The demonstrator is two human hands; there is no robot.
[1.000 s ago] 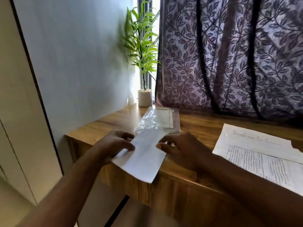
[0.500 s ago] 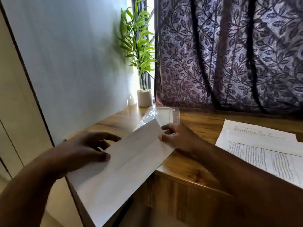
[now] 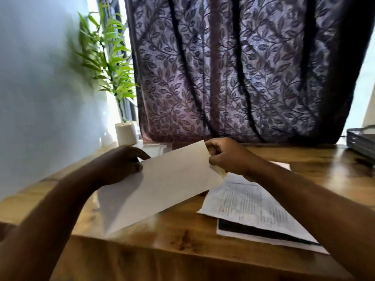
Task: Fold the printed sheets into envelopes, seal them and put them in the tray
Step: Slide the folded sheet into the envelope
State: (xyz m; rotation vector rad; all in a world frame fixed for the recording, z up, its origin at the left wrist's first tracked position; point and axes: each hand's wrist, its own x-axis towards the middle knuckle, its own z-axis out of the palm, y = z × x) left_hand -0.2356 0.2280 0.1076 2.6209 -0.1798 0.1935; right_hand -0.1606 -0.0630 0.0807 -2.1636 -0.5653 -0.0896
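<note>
left hand [image 3: 119, 165]: grips white paper envelope [image 3: 160, 185] at its 9 o'clock end
right hand [image 3: 227, 157]: pinches its 2 o'clock corner
printed sheets [image 3: 255, 209]: on wooden desk [image 3: 182, 240], 4 o'clock of envelope

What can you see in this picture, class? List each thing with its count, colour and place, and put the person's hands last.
envelope: one, white, held over the desk's front, in the middle
printed sheets: loose stack, count unclear, white with black print, on the desk to the right
tray: one, dark grey mesh, desk's far right edge, partly cut off
clear plastic pack: one, transparent, on the desk behind the envelope
potted plant: one, green leaves in a white pot, desk's far left corner
curtain: one, purple with a leaf pattern, behind the desk
desk: one, brown wood, under it all
left hand: grips the envelope's left end
right hand: pinches the envelope's right end
</note>
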